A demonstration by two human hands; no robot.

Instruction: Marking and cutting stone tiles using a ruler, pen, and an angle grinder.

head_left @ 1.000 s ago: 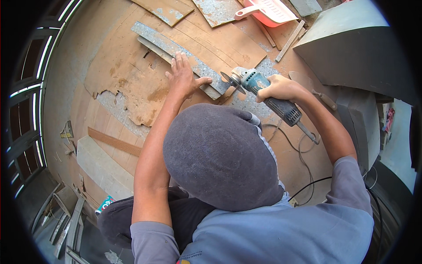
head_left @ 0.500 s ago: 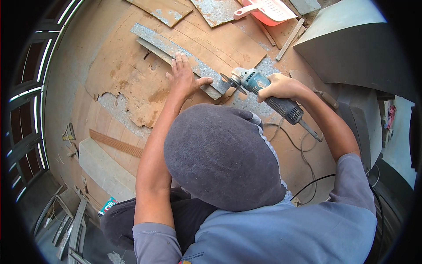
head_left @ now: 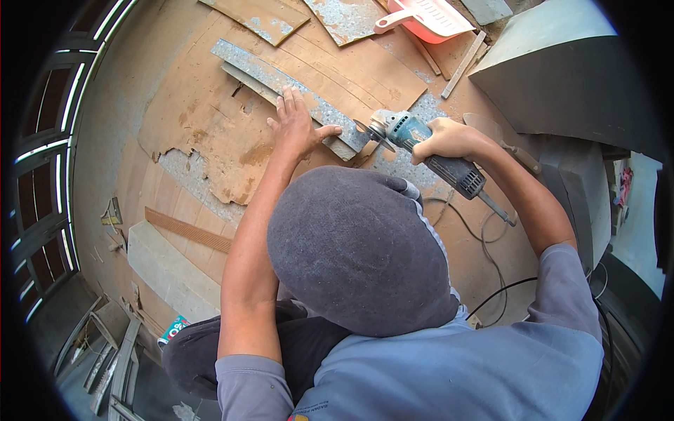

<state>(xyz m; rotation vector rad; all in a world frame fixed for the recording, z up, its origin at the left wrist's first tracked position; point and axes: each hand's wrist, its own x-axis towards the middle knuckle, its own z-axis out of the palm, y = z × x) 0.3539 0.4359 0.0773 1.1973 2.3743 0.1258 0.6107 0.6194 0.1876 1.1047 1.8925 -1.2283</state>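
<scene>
My right hand (head_left: 449, 139) is wrapped round the body of a blue and black angle grinder (head_left: 458, 172). The grinder's dark disc (head_left: 374, 134) is at the right-hand end of a long speckled grey strip (head_left: 256, 65); whether it cuts into the strip I cannot tell. My left hand (head_left: 298, 132) lies on that strip with fingers spread and thumb stretched toward the disc. Under the strip runs a paler length (head_left: 246, 79), its edge showing along the near side. Both rest on a worn brown board (head_left: 203, 123) with a ragged edge.
Speckled offcuts (head_left: 344, 21) and a pink dustpan (head_left: 439, 21) lie at the far side. A trowel (head_left: 519, 158) and the grinder's cord (head_left: 484, 242) are to the right. My dark-clad knee (head_left: 361, 252) rises in front. A pale slab (head_left: 168, 270) and metal scraps (head_left: 105, 372) lie left.
The whole picture has shifted very slightly to the right. Both hands, the grinder and the strip keep the same places relative to one another.
</scene>
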